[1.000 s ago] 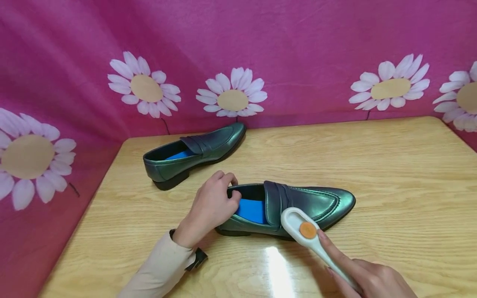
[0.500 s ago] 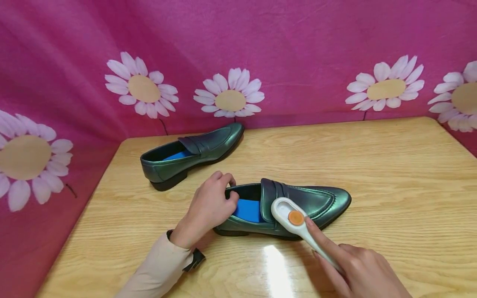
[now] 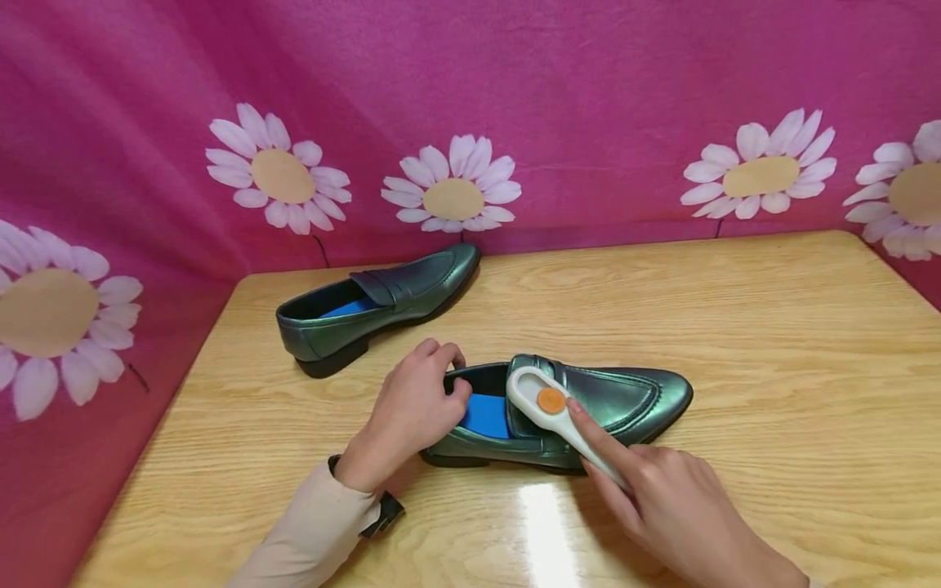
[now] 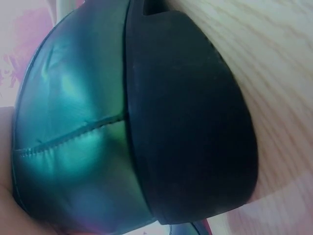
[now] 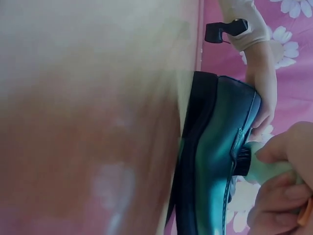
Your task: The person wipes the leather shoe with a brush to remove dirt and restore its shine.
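Observation:
A shiny green loafer (image 3: 625, 396) with a blue insole (image 3: 487, 416) lies on the table, toe to the right. My left hand (image 3: 415, 400) grips its heel collar, thumb at the opening; the left wrist view is filled by the heel's back seam and black heel block (image 4: 195, 117). In my right hand (image 3: 676, 506) is a white-handled shoe brush (image 3: 531, 398) with an orange button (image 3: 552, 400), the index finger stretched along it to the button. Its black bristles (image 5: 242, 162) are against the loafer's upper by the strap in the right wrist view.
A matching loafer (image 3: 309, 331), also with a blue insole, stands behind to the left, toe toward the back. The wooden table (image 3: 772, 327) ends at a pink cloth (image 3: 588, 82) printed with white flowers. A black wrist mount (image 3: 384, 514) sits by the left sleeve.
The shoe brush and my right hand have moved left and up, from the loafer's near side onto its strap. My left hand stays on the heel.

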A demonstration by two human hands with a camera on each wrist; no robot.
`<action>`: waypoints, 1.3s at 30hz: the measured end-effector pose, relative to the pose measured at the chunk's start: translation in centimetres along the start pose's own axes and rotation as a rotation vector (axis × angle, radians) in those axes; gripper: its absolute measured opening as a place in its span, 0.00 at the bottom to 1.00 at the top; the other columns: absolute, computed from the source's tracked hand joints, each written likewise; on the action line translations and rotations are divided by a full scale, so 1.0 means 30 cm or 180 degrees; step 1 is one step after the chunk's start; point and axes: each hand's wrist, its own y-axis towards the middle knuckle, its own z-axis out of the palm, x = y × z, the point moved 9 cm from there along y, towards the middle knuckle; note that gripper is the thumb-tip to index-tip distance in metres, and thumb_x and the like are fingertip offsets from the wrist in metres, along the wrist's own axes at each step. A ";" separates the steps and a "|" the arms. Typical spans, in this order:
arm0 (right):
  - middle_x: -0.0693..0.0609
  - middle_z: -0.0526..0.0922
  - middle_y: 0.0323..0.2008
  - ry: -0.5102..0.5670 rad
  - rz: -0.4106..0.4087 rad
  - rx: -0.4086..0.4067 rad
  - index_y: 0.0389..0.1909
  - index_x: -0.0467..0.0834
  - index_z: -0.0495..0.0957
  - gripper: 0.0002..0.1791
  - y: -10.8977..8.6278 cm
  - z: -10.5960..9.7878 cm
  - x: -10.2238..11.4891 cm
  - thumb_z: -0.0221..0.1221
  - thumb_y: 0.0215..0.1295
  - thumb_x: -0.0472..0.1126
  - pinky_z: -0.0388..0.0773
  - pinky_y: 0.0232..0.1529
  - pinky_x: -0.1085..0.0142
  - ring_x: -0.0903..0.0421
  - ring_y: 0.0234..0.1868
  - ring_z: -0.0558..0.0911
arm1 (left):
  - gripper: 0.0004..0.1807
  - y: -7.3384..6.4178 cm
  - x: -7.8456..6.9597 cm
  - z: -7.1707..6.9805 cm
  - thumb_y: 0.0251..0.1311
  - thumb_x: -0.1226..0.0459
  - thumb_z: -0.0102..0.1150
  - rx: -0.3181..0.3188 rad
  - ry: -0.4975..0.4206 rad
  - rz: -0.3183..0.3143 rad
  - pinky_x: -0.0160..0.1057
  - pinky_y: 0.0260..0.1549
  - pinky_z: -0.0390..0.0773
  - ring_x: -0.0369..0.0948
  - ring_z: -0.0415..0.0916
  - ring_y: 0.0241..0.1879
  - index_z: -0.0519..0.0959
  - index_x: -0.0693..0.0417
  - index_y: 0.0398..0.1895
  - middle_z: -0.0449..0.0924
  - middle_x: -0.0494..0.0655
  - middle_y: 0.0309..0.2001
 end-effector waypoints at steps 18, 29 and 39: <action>0.61 0.55 0.12 -0.0233 0.0035 -0.0277 0.69 0.56 0.67 0.32 0.103 0.007 -0.015 0.61 0.62 0.47 0.52 0.11 0.71 0.65 0.11 0.55 | 0.11 -0.009 0.005 0.019 0.61 0.61 0.56 0.0017 -0.0111 0.0025 0.44 0.39 0.76 0.43 0.71 0.36 0.78 0.53 0.46 0.73 0.47 0.39; 0.62 0.56 0.12 0.0196 0.0217 -0.0043 0.68 0.50 0.68 0.32 0.112 0.002 -0.051 0.62 0.62 0.43 0.56 0.14 0.70 0.66 0.12 0.56 | 0.11 -0.011 0.004 0.010 0.60 0.61 0.57 -0.0034 -0.0127 0.0080 0.44 0.38 0.77 0.43 0.72 0.36 0.79 0.54 0.44 0.74 0.47 0.39; 0.68 0.53 0.13 0.0224 0.0185 0.0369 0.72 0.60 0.59 0.41 -0.007 0.033 -0.003 0.66 0.59 0.46 0.57 0.18 0.73 0.71 0.13 0.54 | 0.11 -0.002 0.005 -0.003 0.60 0.61 0.57 -0.0042 -0.0060 0.0056 0.41 0.35 0.76 0.42 0.71 0.34 0.79 0.54 0.44 0.73 0.47 0.38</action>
